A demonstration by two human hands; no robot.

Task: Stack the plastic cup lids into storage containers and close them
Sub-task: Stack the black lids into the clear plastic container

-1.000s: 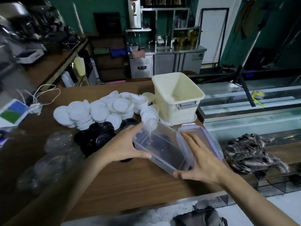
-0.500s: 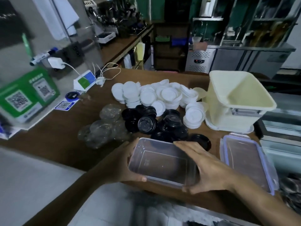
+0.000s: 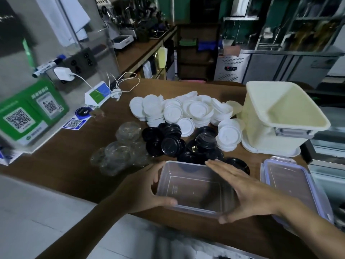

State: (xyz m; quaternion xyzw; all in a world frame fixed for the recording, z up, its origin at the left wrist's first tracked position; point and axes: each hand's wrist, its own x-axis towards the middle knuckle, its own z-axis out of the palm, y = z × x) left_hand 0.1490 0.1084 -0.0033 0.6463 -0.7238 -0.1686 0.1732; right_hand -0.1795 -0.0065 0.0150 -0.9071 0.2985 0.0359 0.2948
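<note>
**Item 1, clear container point(image 3: 194, 189).** It stands at the near edge of the bench point(image 3: 65, 156), about midway along, upright with its mouth up and nothing in it. I judge it light, thin-walled, a little springy and smooth enough to slip. It is best taken by its two end walls just under the rim.
- Left hand point(image 3: 141, 189): the fingers point(image 3: 157, 166) and thumb wrap round the left end wall and grip it.
- Right hand point(image 3: 248, 193): the fingers point(image 3: 220, 165) lie straight and flat along the right end wall, pressing in, with the thumb at the near corner.

**Item 2, snap lid point(image 3: 295, 186).** Clear with a lilac rim, it lies flat toward the near right corner of the bench, just beside the container and not on it.

**Item 3, cream tub point(image 3: 261, 133).** It stands by the right edge, farther back, open, with no lids visible inside. A pale flange shows under its base, which may be the tub's own lid.

**Item 4, white lids point(image 3: 186, 111).** A loose heap toward the far edge, reaching up against the tub.

**Item 5, black lids point(image 3: 171, 144).** A heap mid-bench, just behind the clear container.

**Item 6, clear lids point(image 3: 119, 150).** A small pile left of the black ones.

Handling for items 4 to 6, as I judge it: they should be featherlight, quick to nest and easy to crack if squeezed. I would lift them by the rims in short stacks. Neither container holds any lids yet.
</note>
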